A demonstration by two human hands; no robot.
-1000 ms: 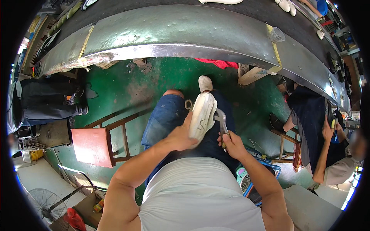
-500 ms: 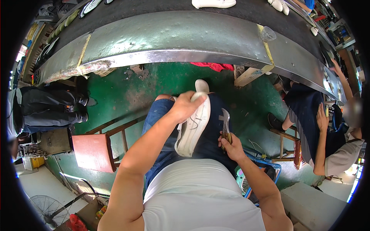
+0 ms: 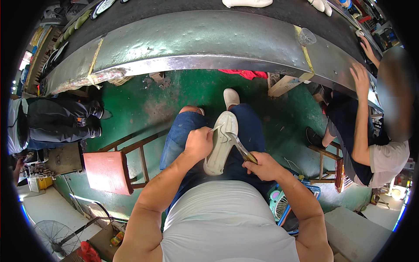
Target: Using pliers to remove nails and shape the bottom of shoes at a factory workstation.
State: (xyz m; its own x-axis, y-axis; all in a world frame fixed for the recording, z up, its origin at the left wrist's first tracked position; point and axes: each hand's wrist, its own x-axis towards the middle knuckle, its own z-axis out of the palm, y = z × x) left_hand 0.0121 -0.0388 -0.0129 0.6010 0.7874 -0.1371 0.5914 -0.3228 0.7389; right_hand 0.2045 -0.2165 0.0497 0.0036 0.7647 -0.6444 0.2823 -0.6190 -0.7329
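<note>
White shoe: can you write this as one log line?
left hand: at white shoe | right hand: holding metal tool, tip at shoe

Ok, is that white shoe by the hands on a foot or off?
Off: the white shoe is over the lap, between left hand and right hand.

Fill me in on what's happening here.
A seated person has a white shoe over their lap. The right hand grips metal-jawed pincers, their tip at the shoe's upper. The left hand is at the shoe's other side, fingers curled; what they pinch is unclear. Ahead, another white shoe lies on the long metal-edged bench. A co-worker sits at the right.
</note>
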